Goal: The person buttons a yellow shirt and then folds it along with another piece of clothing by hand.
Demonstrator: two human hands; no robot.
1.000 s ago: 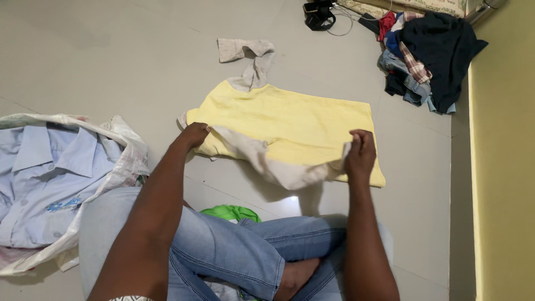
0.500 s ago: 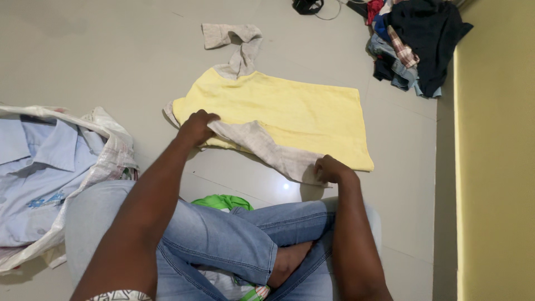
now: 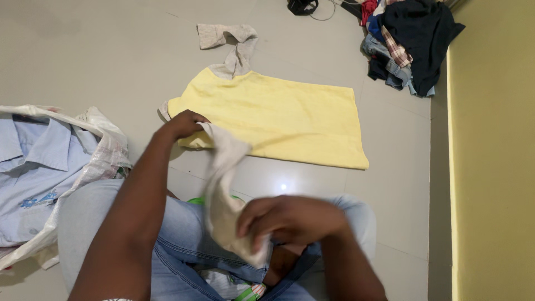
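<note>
A yellow shirt (image 3: 278,114) with grey sleeves lies flat on the tiled floor in front of me. My left hand (image 3: 183,124) presses on its near left shoulder, fingers closed on the fabric. My right hand (image 3: 284,220) grips the end of the near grey sleeve (image 3: 223,189) and holds it pulled back over my crossed legs in blue jeans (image 3: 223,239). The far grey sleeve (image 3: 231,42) lies stretched out on the floor beyond the shirt.
A light blue collared shirt (image 3: 33,173) lies on a white sack (image 3: 103,150) at my left. A heap of dark and checked clothes (image 3: 409,42) sits at the back right by a yellow wall (image 3: 496,150). A black object with a cable (image 3: 304,6) lies at the top edge. Green cloth (image 3: 195,199) peeks from under my leg.
My right hand has drawn the near grey sleeve off the shirt's lower edge and back toward my lap. My left hand stays on the shoulder.
</note>
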